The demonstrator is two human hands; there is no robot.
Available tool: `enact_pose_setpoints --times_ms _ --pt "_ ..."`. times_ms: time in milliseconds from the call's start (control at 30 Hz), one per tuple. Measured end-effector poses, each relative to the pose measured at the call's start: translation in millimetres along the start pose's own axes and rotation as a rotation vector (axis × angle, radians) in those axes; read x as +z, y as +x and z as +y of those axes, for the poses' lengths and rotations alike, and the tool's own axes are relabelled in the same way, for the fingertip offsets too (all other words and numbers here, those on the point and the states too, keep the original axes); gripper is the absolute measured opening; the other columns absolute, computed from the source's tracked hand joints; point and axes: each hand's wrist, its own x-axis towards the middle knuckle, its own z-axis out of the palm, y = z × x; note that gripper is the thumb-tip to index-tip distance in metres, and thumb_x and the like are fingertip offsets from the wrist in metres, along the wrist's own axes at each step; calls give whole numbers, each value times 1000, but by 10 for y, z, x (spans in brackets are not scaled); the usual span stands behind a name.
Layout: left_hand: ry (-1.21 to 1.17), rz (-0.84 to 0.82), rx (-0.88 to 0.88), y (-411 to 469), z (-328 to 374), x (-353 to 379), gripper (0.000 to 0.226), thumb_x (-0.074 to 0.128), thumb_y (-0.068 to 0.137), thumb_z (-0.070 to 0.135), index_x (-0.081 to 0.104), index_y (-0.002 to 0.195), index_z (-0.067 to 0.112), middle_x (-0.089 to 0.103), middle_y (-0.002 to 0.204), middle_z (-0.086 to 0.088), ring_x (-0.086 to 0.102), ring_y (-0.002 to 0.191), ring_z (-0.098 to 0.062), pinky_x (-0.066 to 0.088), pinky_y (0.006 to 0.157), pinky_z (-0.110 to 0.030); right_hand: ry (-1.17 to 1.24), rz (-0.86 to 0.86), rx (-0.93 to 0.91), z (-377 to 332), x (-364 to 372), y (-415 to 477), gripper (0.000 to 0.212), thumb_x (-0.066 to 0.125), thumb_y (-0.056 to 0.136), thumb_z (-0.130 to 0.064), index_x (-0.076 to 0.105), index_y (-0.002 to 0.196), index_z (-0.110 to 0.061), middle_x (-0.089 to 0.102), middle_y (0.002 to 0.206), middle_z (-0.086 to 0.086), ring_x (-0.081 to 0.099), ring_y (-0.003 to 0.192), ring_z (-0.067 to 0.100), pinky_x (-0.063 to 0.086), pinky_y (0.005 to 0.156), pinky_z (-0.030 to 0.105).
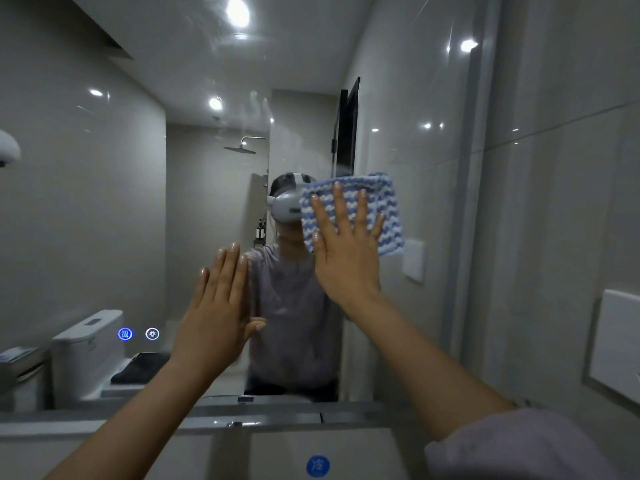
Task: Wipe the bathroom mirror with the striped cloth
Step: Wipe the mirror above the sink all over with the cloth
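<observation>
The bathroom mirror [104, 202] fills most of the view, with faint smears near its top. A blue and white striped cloth [388, 209] lies flat against the glass right of centre. My right hand [346, 251] presses on it with fingers spread, covering its lower left part. My left hand [221, 306] is raised flat near the glass to the lower left of the cloth, fingers together and holding nothing; I cannot tell if it touches the mirror.
Two lit touch buttons [138, 334] glow on the mirror's lower left. The mirror's right edge [474, 202] meets a tiled wall with a white panel [616, 341]. A ledge [104, 424] runs below the mirror. A blue round sticker [317, 465] sits beneath it.
</observation>
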Motion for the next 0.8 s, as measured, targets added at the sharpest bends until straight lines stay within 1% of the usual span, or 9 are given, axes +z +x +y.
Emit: enact_pose_setpoints --times_ms 100,200,300,367,467,533,633,700,800 --pt "-13 -6 0 2 -8 14 116 80 62 45 16 147 -2 9 156 -18 -3 145 -25 1 116 -39 -29 -22 -60 -89 44 -50 59 21 96 -39 5 152 -33 -5 162 1 -13 146 33 -8 115 59" --pt "-19 -15 -3 4 -12 16 117 79 62 46 14 147 -1 8 156 -17 -4 145 -27 9 118 -45 -19 -26 -88 -8 42 -28 57 27 99 -38 7 152 -33 -7 161 -3 -15 146 29 -11 115 56" --pt "-8 2 57 10 -67 -85 106 75 67 48 22 145 -1 18 154 -17 12 143 -29 21 109 -49 -2 -20 -107 66 15 17 55 26 99 -41 10 152 -35 -4 161 -5 -15 146 24 -12 116 51" --pt "-38 41 97 11 -172 -176 98 70 74 49 22 146 2 18 154 -15 19 142 -29 22 111 -45 20 10 -81 41 17 21 56 27 97 -40 14 151 -36 3 161 -5 -8 148 26 -8 116 53" --pt "-90 109 105 8 -425 -358 90 45 84 54 2 150 11 6 157 -11 -1 146 -21 13 116 -40 33 40 39 -79 5 120 56 27 98 -38 9 151 -37 1 161 -5 -8 148 27 -5 116 56" --pt "-75 125 89 12 -643 -478 88 40 86 54 -8 150 17 1 158 -8 -14 145 -12 12 116 -41 43 30 159 -192 -43 296 57 20 97 -39 -3 150 -39 -10 161 -6 -16 146 27 -8 116 57" --pt "-28 135 72 26 -982 -638 84 31 86 57 3 150 10 13 156 -13 -14 145 -10 11 117 -39 59 39 306 -414 -116 543 57 19 101 -37 -12 149 -37 -21 159 -4 -22 145 29 -10 114 59" --pt "-4 117 48 23 -1171 -709 84 19 89 63 10 149 6 16 156 -15 -7 146 -16 11 113 -40 57 54 337 -563 -115 604 58 20 102 -36 -11 150 -34 -21 159 -1 -22 144 31 -10 114 60" --pt "39 117 32 21 -1376 -786 85 8 90 65 15 148 3 21 154 -18 10 143 -26 11 113 -41 26 53 199 -829 -38 496 58 18 98 -39 -3 152 -32 -14 160 3 -17 145 35 -9 114 61"
